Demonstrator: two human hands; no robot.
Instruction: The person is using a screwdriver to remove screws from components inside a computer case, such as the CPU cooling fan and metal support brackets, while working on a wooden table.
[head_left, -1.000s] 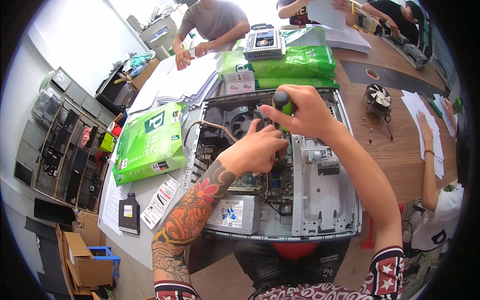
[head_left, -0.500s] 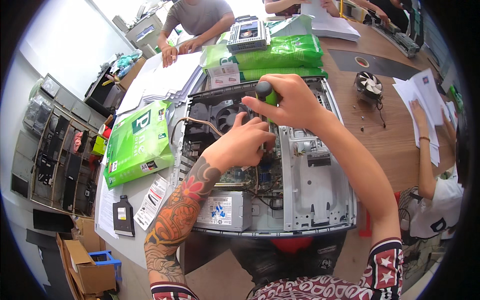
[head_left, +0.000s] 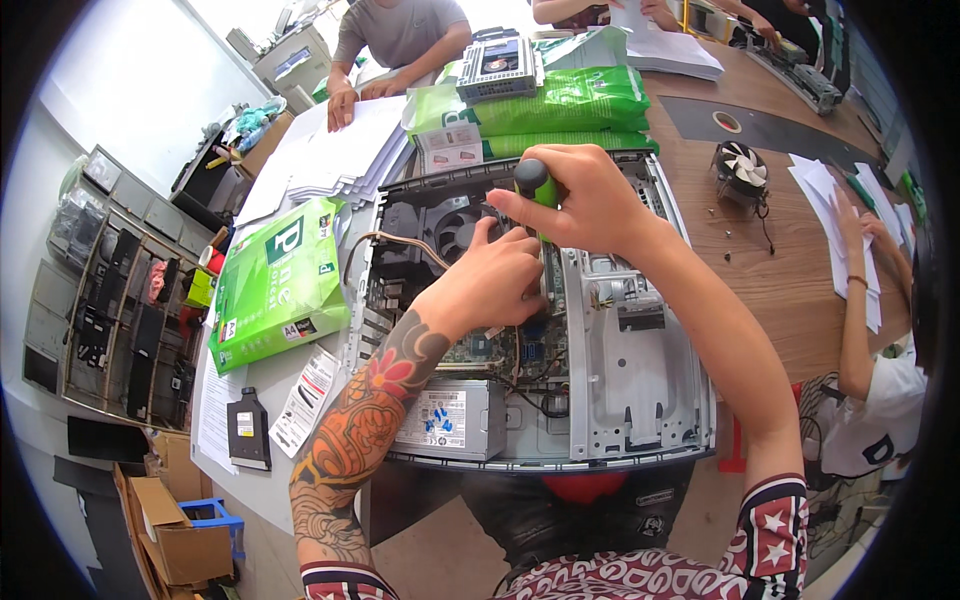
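An open desktop computer case (head_left: 640, 380) lies flat in front of me, its insides showing. My right hand (head_left: 597, 208) wraps round the green and black handle of a screwdriver (head_left: 541, 190), held upright over the middle of the case. Its tip is hidden. Just left of it, my left hand (head_left: 492, 280) reaches down into the case with curled fingers; what they pinch is out of sight. Beyond that hand sits a black fan (head_left: 455, 232) inside the case. The silver power supply (head_left: 452, 420) lies at the near left, below a strip of green circuit board.
Green paper packs (head_left: 280, 285) flank the case at left and behind; a metal drive unit (head_left: 497, 68) rests on the back ones. A loose cooling fan (head_left: 741, 172), small screws and a tape roll (head_left: 727, 122) lie at right. Other people handle papers around the table.
My two hands keep nearly the same place, the left fingers shifting slightly by the screwdriver. At right, another person's hands have lowered the papers onto the table.
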